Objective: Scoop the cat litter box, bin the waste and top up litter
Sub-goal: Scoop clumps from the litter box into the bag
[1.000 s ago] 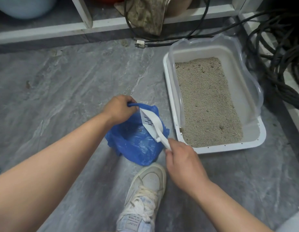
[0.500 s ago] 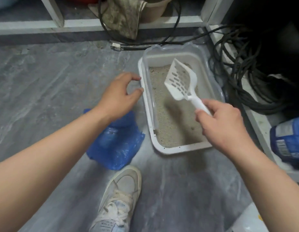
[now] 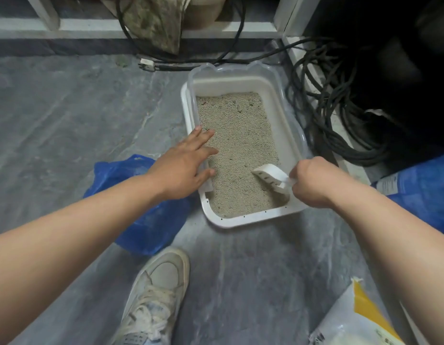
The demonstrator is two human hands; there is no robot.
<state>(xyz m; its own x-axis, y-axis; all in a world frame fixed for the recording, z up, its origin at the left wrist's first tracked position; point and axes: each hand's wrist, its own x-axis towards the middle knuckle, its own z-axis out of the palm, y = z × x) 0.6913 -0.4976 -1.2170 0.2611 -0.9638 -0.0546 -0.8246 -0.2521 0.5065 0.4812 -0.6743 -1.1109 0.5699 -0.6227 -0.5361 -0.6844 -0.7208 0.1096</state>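
A white litter box (image 3: pixel 243 221) with a clear rim guard lies on the grey floor, filled with beige litter (image 3: pixel 237 135). My right hand (image 3: pixel 311 180) grips the handle of a white slotted scoop (image 3: pixel 269 176), whose head is tipped down into the litter at the box's near right corner. My left hand (image 3: pixel 185 164) rests with straight fingers on the box's left rim. A blue plastic waste bag (image 3: pixel 146 220) sits crumpled on the floor left of the box, partly under my left forearm.
Thick black cables (image 3: pixel 335 115) coil right of the box. A blue bag (image 3: pixel 420 192) lies at the right edge and a white-and-yellow bag (image 3: pixel 357 317) at the bottom right. My sneaker (image 3: pixel 156 292) stands below the box. A white shelf frame (image 3: pixel 146 27) runs along the back.
The scoop left the blue bag, swung over the box and dipped into the litter at the near right. My left hand let go of the bag and came to the box's rim.
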